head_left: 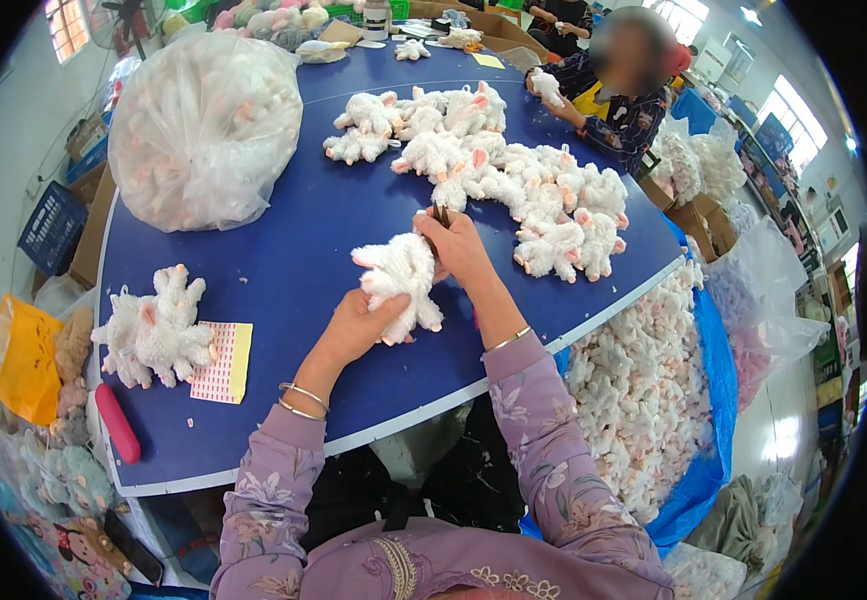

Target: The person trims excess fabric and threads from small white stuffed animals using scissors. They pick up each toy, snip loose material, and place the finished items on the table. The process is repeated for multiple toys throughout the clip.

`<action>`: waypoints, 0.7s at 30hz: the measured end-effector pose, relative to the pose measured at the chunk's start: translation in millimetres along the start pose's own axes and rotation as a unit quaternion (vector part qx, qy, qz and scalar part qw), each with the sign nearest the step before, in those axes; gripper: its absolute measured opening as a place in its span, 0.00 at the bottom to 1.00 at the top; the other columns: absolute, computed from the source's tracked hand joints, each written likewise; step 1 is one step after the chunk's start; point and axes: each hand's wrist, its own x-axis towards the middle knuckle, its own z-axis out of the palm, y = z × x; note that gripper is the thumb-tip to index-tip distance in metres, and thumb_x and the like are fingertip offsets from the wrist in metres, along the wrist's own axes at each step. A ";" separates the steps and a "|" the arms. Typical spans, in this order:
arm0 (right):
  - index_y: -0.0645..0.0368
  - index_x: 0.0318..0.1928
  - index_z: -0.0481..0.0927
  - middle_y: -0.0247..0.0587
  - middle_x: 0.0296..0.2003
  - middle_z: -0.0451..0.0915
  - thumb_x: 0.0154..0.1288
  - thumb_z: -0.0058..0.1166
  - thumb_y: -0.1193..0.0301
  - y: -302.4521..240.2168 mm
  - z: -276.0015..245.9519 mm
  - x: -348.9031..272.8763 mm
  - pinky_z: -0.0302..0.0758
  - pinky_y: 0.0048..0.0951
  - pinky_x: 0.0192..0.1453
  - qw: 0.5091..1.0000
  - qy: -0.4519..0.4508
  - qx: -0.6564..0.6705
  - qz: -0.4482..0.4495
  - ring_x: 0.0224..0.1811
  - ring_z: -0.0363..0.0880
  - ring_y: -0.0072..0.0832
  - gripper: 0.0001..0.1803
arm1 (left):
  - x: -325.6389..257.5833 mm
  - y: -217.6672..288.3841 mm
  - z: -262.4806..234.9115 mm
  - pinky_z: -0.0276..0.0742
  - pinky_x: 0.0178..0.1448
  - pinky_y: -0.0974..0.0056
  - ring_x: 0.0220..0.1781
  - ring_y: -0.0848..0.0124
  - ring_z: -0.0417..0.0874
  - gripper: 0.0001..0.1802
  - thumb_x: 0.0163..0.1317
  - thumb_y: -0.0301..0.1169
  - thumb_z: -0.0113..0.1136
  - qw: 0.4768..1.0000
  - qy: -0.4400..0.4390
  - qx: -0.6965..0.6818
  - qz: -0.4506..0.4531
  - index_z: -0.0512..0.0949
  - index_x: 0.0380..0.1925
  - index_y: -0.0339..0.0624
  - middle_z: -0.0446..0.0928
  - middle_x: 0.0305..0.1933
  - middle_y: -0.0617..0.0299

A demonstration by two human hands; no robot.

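Note:
A small white plush animal (398, 275) with pink ears and feet is held over the blue table (283, 290). My left hand (361, 325) grips its lower side, thumb on top. My right hand (460, 247) is closed round a dark pointed tool (440, 215), perhaps tweezers or small scissors, beside the toy's upper right. The tool's lower part is hidden by my fingers. Beyond my hands lies a spread of similar plush animals (543, 180). Some more plush animals (158, 325) lie at the left, touching a sheet of small red-marked stickers (221, 362).
A large clear bag of plush (203, 130) stands at the table's far left. A pink case (118, 424) lies near the left edge. To the right, a blue sack (718, 380) is full of white plush pieces (638, 390). A co-worker (613, 90) sits across, holding a white plush.

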 end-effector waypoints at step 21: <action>0.58 0.27 0.74 0.26 0.17 0.70 0.66 0.54 0.64 6.4 16.2 -7.1 0.58 0.24 0.15 0.994 -0.054 0.043 0.089 0.14 0.63 0.14 0.13 | 5.5 -14.7 12.9 0.76 0.46 0.69 0.42 0.76 0.80 0.19 0.60 0.34 0.64 0.977 0.168 0.042 0.122 0.76 0.47 0.33 0.80 0.43 0.59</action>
